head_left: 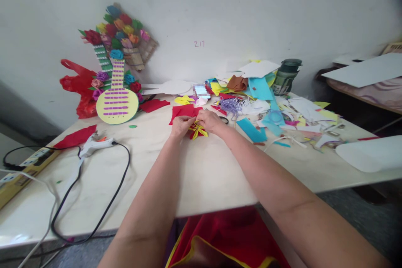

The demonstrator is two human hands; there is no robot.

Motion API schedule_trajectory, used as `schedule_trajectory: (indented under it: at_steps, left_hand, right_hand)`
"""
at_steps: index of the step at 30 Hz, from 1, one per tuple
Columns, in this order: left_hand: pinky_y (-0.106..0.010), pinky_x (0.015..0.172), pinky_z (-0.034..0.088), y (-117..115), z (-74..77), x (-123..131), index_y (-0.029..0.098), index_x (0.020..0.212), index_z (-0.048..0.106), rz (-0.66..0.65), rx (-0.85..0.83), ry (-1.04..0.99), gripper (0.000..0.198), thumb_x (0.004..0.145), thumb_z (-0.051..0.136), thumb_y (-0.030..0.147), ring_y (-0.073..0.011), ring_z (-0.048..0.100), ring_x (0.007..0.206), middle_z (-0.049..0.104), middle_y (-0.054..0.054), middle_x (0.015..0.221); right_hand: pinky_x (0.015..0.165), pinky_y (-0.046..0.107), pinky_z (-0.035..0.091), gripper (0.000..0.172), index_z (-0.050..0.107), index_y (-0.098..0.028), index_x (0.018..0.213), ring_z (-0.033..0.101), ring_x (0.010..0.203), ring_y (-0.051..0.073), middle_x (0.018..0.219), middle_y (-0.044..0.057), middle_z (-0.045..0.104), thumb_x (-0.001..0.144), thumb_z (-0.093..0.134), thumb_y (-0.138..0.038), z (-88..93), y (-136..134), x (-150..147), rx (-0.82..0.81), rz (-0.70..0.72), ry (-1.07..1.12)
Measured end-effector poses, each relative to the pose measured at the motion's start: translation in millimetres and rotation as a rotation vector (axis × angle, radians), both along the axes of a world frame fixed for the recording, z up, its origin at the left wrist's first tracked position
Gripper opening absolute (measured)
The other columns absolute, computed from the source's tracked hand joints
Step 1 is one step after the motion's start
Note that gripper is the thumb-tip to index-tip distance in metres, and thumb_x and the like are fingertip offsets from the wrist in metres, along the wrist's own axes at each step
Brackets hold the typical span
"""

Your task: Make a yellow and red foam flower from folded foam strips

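Note:
A small flower shape of yellow and red paper is at the middle of the table, with its yellow petals spread toward me. My left hand closes its fingers on the flower's left upper edge. From the other side, the bent fingers of my right hand pinch its top, and the fingertips of both hands nearly meet. Just behind lies a flat sheet of red crepe paper. The exact spots gripped are partly hidden by my fingers.
A white glue gun with a looping black cord lies left, near a power strip. Behind it stands a pale yellow paper lute with paper flowers. Paper scraps, purple yarn and a green bottle crowd the right.

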State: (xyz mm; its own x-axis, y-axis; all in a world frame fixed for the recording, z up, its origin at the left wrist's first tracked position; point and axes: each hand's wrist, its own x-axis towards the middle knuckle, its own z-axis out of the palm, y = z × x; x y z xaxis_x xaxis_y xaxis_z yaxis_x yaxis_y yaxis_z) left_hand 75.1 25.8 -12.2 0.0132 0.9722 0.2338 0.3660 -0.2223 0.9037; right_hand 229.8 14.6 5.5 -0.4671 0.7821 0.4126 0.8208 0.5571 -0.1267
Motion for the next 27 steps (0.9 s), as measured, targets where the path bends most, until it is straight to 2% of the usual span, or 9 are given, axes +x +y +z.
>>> schedule_trajectory:
  at_steps: [4,10,19,27]
  left_hand:
    - [-0.022,0.047,0.036,0.9,-0.4,-1.5,0.012,0.062,0.068,-0.009,-0.028,0.062,0.026,0.059,0.061,0.037,-0.0120,0.049,0.051,0.057,-0.001,0.052]
    - [-0.022,0.047,0.036,6.5,-3.8,-0.3,0.013,0.059,0.065,0.093,-0.017,0.144,0.023,0.060,0.058,0.035,-0.0124,0.051,0.052,0.056,-0.001,0.052]
    - [-0.021,0.042,0.034,9.1,-5.9,-7.4,0.014,0.054,0.057,0.068,-0.131,-0.044,0.017,0.055,0.061,0.030,-0.0100,0.045,0.043,0.046,0.003,0.043]
    - [-0.020,0.042,0.029,-0.2,-0.7,-5.4,0.015,0.055,0.051,-0.044,-0.131,-0.201,0.026,0.055,0.065,0.037,-0.0074,0.041,0.044,0.045,0.004,0.046]
  right_hand:
    - [0.067,0.025,0.035,0.023,0.069,-0.017,0.090,0.055,0.082,0.016,0.093,0.007,0.062,0.083,0.048,-0.016,2.6,-5.1,-2.4,0.002,0.022,-0.052]
    - [0.063,0.025,0.033,0.022,0.068,-0.014,0.086,0.054,0.079,0.015,0.094,0.008,0.062,0.084,0.046,-0.016,4.6,-8.5,-5.4,0.010,0.022,-0.074]
    - [0.063,0.025,0.034,0.018,0.067,-0.012,0.082,0.053,0.076,0.014,0.092,0.008,0.061,0.082,0.049,-0.014,6.9,-11.3,-9.6,0.054,0.141,-0.093]
    - [0.065,0.024,0.034,0.020,0.067,-0.014,0.090,0.053,0.078,0.014,0.091,0.007,0.061,0.086,0.048,-0.017,8.0,-12.5,-9.7,0.011,0.022,-0.050]
